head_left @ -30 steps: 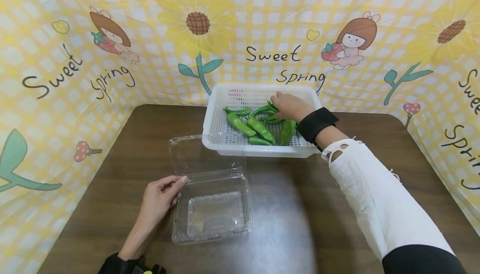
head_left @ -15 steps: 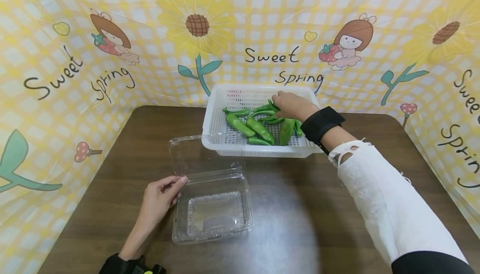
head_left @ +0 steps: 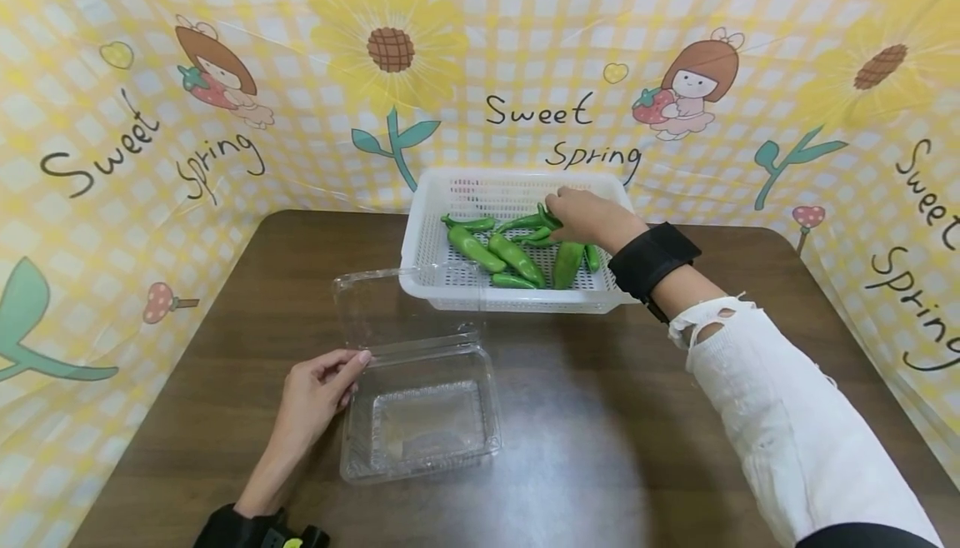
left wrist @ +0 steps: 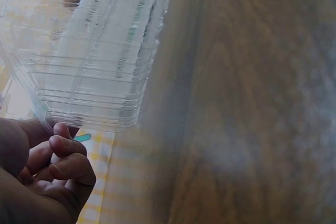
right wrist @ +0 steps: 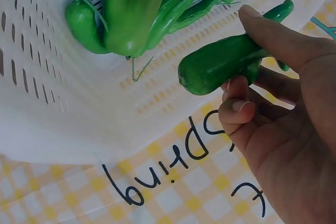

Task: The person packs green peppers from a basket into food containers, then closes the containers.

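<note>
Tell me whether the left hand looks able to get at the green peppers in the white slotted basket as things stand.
Probably yes. The left hand holds the clear plastic clamshell box, but the white slotted basket is open-topped and the green peppers lie uncovered; only the raised clear lid stands between.

A dark brown wood-grain tabletop (head_left: 600,415) carries two things. A white perforated plastic basket (head_left: 427,236) sits at its far edge, and a clear plastic clamshell container (head_left: 420,419) with its lid open lies nearer, left of centre, just beside the basket.
</note>
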### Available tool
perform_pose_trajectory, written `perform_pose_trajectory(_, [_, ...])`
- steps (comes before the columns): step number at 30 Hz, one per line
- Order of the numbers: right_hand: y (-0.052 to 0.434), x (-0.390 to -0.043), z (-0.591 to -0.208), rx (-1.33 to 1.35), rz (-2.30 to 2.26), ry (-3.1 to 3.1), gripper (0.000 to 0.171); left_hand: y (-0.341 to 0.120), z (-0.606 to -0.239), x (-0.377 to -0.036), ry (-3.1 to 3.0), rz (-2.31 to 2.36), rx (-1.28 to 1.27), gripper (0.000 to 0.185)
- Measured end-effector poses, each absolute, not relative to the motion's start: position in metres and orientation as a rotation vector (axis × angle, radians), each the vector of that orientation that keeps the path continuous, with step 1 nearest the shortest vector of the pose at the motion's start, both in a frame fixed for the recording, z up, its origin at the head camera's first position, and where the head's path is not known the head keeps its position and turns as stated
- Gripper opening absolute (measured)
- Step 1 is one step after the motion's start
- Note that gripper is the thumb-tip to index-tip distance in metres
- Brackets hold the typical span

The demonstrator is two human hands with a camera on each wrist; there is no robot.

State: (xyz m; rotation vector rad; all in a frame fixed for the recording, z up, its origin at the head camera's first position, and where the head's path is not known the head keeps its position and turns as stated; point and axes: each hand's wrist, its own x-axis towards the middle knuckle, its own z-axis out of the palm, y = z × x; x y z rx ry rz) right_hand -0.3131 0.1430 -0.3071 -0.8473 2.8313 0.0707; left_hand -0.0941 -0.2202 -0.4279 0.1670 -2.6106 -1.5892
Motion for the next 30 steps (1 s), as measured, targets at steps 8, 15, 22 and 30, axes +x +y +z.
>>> perform_pose_trajectory(8, [0.145, -0.305, -0.302, -0.826, 0.038, 2.813, 0.041, -0.221, -0.427, -0.094, -2.609, -1.578, 0.146, 0.026])
perform_pose_trajectory(15, [0.149, -0.299, -0.298, -0.802, 0.031, 2.811, 0.044, -0.22, -0.426, -0.095, -2.609, -1.583, 0.147, 0.027])
perform_pose_trajectory(22, [0.152, -0.293, -0.295, -0.795, -0.001, 2.809, 0.041, -0.221, -0.427, -0.095, -2.592, -1.601, 0.165, 0.028])
perform_pose_trajectory(30, [0.152, -0.282, -0.289, -0.815, -0.03, 2.806, 0.045, -0.222, -0.427, -0.094, -2.603, -1.607, 0.187, 0.031])
